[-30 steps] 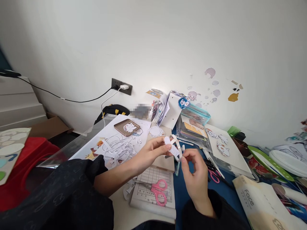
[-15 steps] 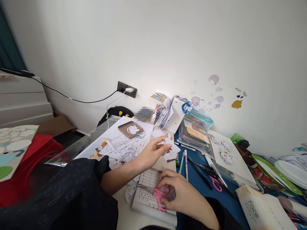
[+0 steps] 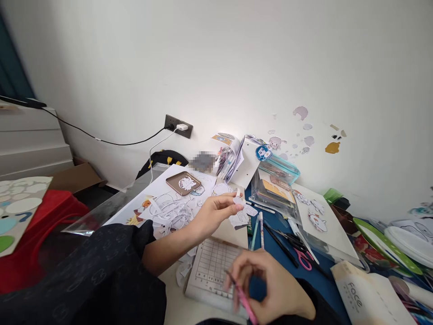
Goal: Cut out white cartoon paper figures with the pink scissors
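Between the thumb and fingers of my left hand (image 3: 223,207) is a small white paper cutout (image 3: 238,200), raised over the middle of the desk. Lower down, my right hand (image 3: 260,280) grips a pair of pink-handled scissors (image 3: 245,300), smeared by motion; whether the blades are apart I cannot tell. Under the scissors lies a white pad with a printed grid (image 3: 216,266). Curled white paper scraps (image 3: 171,212) are heaped left of my left hand. A brown tray (image 3: 182,183) behind them holds a cut-out drawing.
Pens (image 3: 261,230) and a second pair of pink-handled scissors (image 3: 304,260) lie on the blue surface to the right. A tissue pack (image 3: 358,293) stands at the front right. Folders (image 3: 246,162) and a teal pouch (image 3: 280,169) line the wall. A red bag (image 3: 61,225) is at left.
My right hand has moved right and toward me, turning the scissors from lying sideways to a steep slant and uncovering more of the grid. My left hand stays nearly still with the paper.
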The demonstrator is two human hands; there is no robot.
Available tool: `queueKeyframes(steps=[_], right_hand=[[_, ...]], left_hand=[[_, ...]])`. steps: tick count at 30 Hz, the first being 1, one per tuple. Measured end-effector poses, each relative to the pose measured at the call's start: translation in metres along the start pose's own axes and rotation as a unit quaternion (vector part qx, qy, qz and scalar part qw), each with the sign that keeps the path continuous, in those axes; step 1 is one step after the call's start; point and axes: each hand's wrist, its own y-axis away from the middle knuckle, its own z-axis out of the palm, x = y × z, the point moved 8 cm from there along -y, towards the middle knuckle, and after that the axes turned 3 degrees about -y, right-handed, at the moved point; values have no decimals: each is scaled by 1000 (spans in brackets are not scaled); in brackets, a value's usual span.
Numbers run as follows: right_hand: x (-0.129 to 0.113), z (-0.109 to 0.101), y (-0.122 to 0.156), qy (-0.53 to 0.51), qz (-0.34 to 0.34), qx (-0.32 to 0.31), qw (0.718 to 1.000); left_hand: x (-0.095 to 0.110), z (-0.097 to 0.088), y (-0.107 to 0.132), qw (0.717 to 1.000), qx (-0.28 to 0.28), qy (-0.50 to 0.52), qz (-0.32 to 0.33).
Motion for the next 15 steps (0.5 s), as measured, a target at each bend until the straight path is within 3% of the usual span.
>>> queueKeyframes(steps=[2,4,7,15], right_hand=[[-6,-14,7,-75,-42,31,996],[-10,-34,12,-122,-76,103,984],[-9,-51,11,-142,-84,175,971],[10,-44,-5,-117,-22,174,977]], left_hand=[[0,0,0,1000,-3,4,2],[0,1,0,1000,-6,10,3],[0,3,1,1000,-11,20,2],[7,9,3,998,-33,40,18]])
